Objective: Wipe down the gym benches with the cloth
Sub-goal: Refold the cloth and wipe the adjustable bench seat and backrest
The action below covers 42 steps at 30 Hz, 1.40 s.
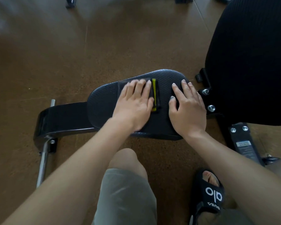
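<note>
A black textured bench seat pad [102, 101] lies across the middle of the view. On it sits a folded dark cloth [156, 95] with a yellow stripe. My left hand [135, 103] presses flat on the cloth with straight fingers and looks slightly blurred. To its right, my right hand [187, 108] rests flat on the bare pad, fingers spread, near the pad's right end. A second, larger black pad [250, 59] of the bench rises at the upper right.
The bench's black frame [63, 117] with a chrome foot bar [44, 161] extends to the left. Bolted brackets [208, 101] join the pads at the right. Brown floor surrounds everything. My knee in grey shorts [125, 184] and a black sandal [209, 192] are below.
</note>
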Motion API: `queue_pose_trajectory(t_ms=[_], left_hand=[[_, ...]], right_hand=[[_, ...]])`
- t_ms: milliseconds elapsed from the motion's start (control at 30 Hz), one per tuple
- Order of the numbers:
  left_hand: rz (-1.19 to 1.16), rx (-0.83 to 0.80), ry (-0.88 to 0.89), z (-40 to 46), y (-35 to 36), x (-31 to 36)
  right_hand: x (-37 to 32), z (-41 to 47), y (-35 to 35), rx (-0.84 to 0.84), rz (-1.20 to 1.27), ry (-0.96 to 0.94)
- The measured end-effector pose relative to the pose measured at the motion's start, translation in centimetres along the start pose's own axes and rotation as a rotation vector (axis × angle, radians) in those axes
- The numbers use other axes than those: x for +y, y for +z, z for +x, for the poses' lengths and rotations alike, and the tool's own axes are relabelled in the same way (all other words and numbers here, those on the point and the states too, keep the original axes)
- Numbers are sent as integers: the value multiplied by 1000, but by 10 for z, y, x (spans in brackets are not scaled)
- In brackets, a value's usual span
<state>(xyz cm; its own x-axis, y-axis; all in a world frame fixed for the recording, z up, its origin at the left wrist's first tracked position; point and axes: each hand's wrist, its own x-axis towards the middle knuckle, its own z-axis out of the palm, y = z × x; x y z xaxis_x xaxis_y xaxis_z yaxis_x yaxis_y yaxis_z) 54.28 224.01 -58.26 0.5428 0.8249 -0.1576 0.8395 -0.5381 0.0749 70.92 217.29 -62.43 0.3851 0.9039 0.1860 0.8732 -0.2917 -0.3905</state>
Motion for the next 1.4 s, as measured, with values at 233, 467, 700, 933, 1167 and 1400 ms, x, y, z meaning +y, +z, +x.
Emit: queue_pose_trajectory(t_ms=[233, 467, 700, 933, 1167, 1400], left_hand=[[-1, 7, 125, -4, 1, -6], [-57, 31, 21, 69, 0, -1], [-105, 40, -180, 27, -9, -55], [-468, 121, -511, -24, -6, -97], [-401, 125, -541, -4, -14, -90], [-147, 83, -245, 53, -12, -35]], right_hand=[[-1, 3, 3, 26, -44, -7], [0, 4, 3, 31, -10, 14], [-2, 5, -2, 12, 33, 12], [2, 3, -4, 32, 58, 17], [1, 2, 1, 56, 28, 7], [3, 3, -1, 37, 42, 6]])
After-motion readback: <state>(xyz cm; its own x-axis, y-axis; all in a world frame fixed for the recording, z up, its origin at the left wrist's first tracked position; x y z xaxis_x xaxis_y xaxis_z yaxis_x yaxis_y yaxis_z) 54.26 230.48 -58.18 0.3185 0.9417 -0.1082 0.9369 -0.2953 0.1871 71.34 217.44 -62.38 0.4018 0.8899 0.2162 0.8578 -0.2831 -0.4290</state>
